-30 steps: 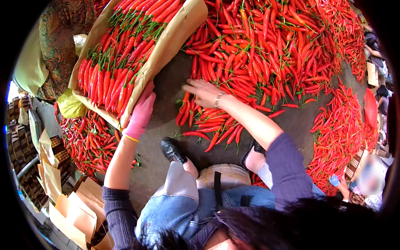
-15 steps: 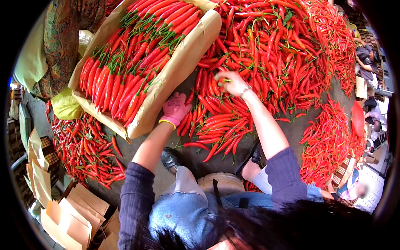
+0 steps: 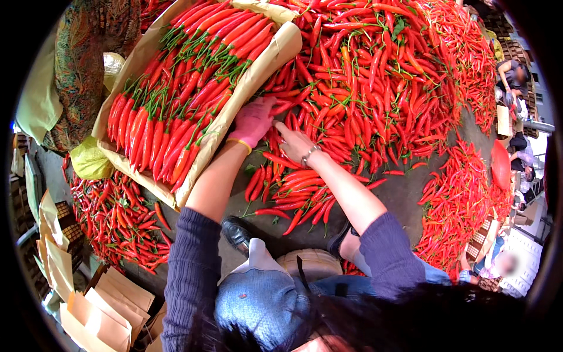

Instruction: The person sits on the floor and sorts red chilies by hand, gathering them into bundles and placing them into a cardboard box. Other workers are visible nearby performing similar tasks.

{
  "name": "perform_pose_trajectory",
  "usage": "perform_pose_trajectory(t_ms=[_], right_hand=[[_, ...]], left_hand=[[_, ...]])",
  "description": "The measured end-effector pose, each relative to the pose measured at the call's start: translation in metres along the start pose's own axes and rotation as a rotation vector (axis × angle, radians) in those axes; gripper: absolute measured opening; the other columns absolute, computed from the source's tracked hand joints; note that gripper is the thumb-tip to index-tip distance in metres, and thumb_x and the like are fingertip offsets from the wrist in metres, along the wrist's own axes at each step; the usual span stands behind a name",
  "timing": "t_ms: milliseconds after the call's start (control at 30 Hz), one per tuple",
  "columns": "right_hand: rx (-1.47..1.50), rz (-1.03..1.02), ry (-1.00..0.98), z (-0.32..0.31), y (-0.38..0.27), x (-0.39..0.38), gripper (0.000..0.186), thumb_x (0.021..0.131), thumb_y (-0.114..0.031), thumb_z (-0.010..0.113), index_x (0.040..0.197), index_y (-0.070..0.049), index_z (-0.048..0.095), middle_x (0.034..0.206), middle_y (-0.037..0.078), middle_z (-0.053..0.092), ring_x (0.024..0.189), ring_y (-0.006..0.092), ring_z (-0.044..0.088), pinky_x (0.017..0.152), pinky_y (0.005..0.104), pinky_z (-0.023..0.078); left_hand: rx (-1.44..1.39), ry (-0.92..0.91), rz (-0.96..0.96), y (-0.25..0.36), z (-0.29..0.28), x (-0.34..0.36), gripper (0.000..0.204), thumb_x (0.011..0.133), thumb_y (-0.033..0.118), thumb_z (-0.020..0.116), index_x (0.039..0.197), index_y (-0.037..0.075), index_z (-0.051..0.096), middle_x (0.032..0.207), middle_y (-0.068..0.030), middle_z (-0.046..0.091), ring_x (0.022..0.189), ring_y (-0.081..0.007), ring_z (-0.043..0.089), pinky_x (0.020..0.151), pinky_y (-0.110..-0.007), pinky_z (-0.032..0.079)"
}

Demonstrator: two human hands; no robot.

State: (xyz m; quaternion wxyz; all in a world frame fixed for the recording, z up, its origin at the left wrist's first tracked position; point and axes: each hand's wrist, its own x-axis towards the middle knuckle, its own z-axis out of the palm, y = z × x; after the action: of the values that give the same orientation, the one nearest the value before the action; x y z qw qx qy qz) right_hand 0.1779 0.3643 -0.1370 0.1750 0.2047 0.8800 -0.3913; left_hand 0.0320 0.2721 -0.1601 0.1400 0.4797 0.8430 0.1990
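Rows of long red chili peppers with green stems fill a paper-lined box at the upper left. Just right of the box, my left hand, in a pink glove, is closed on a few red chili peppers that stick out past its fingertips. My bare right hand is close beside it, fingers stretched toward the glove over the loose chilies. Its fingertips partly overlap the glove's edge, and nothing shows in its grasp. Below it, several chilies lie in a loose bunch on the dark floor.
A large heap of chilies spreads across the upper middle. Smaller heaps lie at the right and lower left. Brown paper sheets stand at the lower left. A yellow bag touches the box. Other people are at the far right.
My right hand has moved left and down from the big heap to beside the glove. My left hand has risen slightly and turned toward the heap, with chilies showing at its fingertips.
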Motion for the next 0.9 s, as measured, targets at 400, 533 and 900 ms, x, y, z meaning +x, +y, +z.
perform_pose_trajectory(t_ms=[400,533,900], right_hand=[[0.115,0.091,0.280,-0.031,0.035,0.025,0.029,0.080,-0.024,0.056,0.100,-0.003,0.062,0.095,0.024,0.064,0.094,0.0416,0.060,0.081,0.0481,0.047],[0.147,0.134,0.266,-0.031,0.037,0.038,0.029,0.080,-0.026,0.059,0.094,-0.001,0.064,0.095,0.024,0.064,0.097,0.0403,0.060,0.083,0.0485,0.047],[0.876,0.132,-0.026,-0.024,0.058,0.054,0.021,0.078,-0.017,0.072,0.094,-0.006,0.065,0.063,-0.002,0.055,0.048,0.0114,0.050,0.046,0.0265,0.039]], left_hand=[[0.271,-0.318,-0.102,0.008,0.020,0.058,0.032,0.080,0.021,0.062,0.109,0.009,0.059,0.104,-0.0171,0.064,0.096,-0.0294,0.064,0.081,-0.043,0.049],[0.058,-0.098,-0.234,0.005,0.004,0.023,0.031,0.076,0.023,0.063,0.101,0.006,0.060,0.103,-0.0205,0.062,0.095,-0.0304,0.063,0.080,-0.043,0.049],[-0.803,-0.110,-0.569,-0.036,-0.015,-0.111,0.036,0.077,0.016,0.057,0.112,0.006,0.059,0.089,-0.0101,0.064,0.081,-0.0237,0.063,0.075,-0.037,0.050]])
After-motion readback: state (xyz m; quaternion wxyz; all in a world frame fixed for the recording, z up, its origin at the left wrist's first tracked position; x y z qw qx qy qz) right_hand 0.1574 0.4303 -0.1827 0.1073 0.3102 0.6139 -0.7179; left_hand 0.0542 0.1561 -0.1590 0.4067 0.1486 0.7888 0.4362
